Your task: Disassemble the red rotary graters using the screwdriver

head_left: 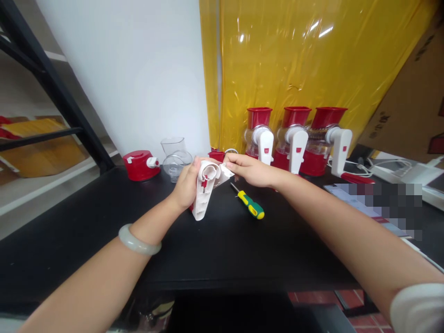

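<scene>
My left hand [186, 185] is wrapped round a white plastic crank handle [204, 192], holding it upright just above the black table [215, 245]. A red piece shows inside its round top end. My right hand [248, 169] reaches in from the right and pinches a small white part [227, 171] at the top of that handle. A screwdriver with a green and yellow grip [250, 206] lies on the table just below my right hand. A pale bangle [138, 240] sits on my left wrist.
Three red-and-clear grinders with white handles [294, 143] stand in a row before a yellow plastic sheet [294, 60]. A red base [140, 164] and a clear cup [175, 157] sit at the back left. A cardboard box [409, 92], cables and papers lie right. Black shelving [45, 74] stands left.
</scene>
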`<state>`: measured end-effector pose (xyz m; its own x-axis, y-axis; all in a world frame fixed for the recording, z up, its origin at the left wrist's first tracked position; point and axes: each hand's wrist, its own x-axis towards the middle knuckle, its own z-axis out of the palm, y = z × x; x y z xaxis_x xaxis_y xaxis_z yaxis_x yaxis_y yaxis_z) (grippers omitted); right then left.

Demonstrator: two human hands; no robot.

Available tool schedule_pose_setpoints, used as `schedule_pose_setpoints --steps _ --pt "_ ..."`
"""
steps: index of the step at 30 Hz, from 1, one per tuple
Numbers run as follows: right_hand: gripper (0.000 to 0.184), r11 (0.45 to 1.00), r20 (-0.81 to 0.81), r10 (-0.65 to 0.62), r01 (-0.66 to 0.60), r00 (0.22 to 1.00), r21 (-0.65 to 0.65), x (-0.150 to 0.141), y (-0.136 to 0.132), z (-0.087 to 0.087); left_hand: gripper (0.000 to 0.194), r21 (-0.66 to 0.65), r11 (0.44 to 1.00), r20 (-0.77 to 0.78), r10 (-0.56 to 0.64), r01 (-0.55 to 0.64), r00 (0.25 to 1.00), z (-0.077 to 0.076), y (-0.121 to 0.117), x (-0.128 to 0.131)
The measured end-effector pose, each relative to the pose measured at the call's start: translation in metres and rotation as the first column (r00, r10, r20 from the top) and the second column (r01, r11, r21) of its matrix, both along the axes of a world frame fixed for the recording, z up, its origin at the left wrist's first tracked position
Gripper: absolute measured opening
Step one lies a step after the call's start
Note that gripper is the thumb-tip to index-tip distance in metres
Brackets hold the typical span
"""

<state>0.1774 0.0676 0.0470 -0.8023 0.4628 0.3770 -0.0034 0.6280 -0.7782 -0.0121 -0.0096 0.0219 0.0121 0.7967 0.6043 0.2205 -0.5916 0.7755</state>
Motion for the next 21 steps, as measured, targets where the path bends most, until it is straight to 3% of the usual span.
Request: schedule_pose_setpoints --steps 8,11,14,16,19,21 --pt "0.026 0.996 0.02 -0.072 0.071 0.997 0.049 0.004 0.007 0.004 0.072 -0.087 0.996 -0.111 -0.038 0.028 0.993 -0.008 0.002 -0.001" --pt "0.02 0.979 -0.054 -0.186 0.19 0.981 0.08 0.002 0.011 0.0 0.074 -0.101 0.995 -0.073 -0.027 0.019 0.997 -0.01 0.004 -0.001" --pt "0.012 0.9 -0.266 -0.34 0.394 0.902 0.184 0.0 0.004 -0.001 0.074 -0.079 0.994 -0.03 0.07 -0.072 0.997 -0.011 0.009 -0.001" --pt "0.012 0.826 -0.325 -0.334 0.441 0.885 0.351 0.0 -0.007 0.001 0.069 -0.087 0.991 0.008 0.1 -0.099 0.995 -0.01 0.011 -0.002" --pt "0.011 0.71 -0.21 -0.22 0.304 0.953 0.636 -0.003 -0.027 0.001 0.06 -0.223 0.974 0.058 0.059 -0.044 0.997 -0.009 0.013 -0.003" --pt "0.016 0.635 -0.119 -0.169 0.201 0.978 0.746 -0.006 -0.035 -0.004 0.057 -0.343 0.939 0.082 0.042 -0.011 0.996 -0.009 0.012 -0.003"
